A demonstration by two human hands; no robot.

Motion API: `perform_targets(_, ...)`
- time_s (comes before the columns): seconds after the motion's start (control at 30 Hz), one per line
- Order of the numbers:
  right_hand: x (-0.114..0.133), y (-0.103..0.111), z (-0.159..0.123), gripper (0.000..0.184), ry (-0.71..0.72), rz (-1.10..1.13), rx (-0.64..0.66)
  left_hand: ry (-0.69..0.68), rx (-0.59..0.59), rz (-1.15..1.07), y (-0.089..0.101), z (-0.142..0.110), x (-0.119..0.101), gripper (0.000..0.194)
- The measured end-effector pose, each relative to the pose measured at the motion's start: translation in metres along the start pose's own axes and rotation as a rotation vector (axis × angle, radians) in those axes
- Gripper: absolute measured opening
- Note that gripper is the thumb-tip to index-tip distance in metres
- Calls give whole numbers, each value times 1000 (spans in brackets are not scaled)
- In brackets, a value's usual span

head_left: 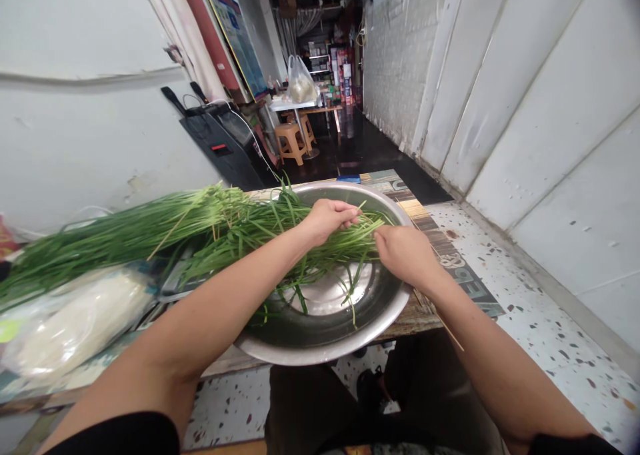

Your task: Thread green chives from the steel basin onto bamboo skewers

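A wide steel basin stands on the table in front of me, with loose garlic chives lying across it and over its left rim. Above the chives, my left hand is closed in a pinch, a pale stem end showing at its fingertips. My right hand is closed at the pale cut ends of the chives, over the basin's right side; its fingertips are partly hidden. To the left lies a large bundle of chives, its pale ends toward the basin.
A clear plastic bag of something white rests on the table at the left. Thin straw-like strands hang near the basin's right rim. Farther back are a small table with a plastic bag, brown stools and a dark machine. White walls flank me.
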State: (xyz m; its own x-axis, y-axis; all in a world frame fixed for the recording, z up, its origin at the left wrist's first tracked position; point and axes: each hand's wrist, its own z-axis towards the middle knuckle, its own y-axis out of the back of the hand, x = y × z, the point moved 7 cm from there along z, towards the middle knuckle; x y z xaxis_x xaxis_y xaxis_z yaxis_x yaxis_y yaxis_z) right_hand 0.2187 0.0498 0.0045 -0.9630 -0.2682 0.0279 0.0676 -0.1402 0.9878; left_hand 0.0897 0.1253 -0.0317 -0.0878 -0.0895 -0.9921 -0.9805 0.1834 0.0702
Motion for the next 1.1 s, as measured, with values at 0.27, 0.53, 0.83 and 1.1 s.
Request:
perform_targets(0.27,-1,1,-3,33,-34,-4,12,-134,10,121,-4,-5,-8,14)
perform_targets(0.53,-6,3,-3,35,-85,28,-43,-196,293,327,-16,-9,-22,22)
perform_targets(0.83,-8,4,-3,35,-77,40,-63,-346,50,956,-14,12,1,9)
perform_targets(1.1,-6,3,-3,35,-70,25,-39,-318,12,745,-4,13,3,14)
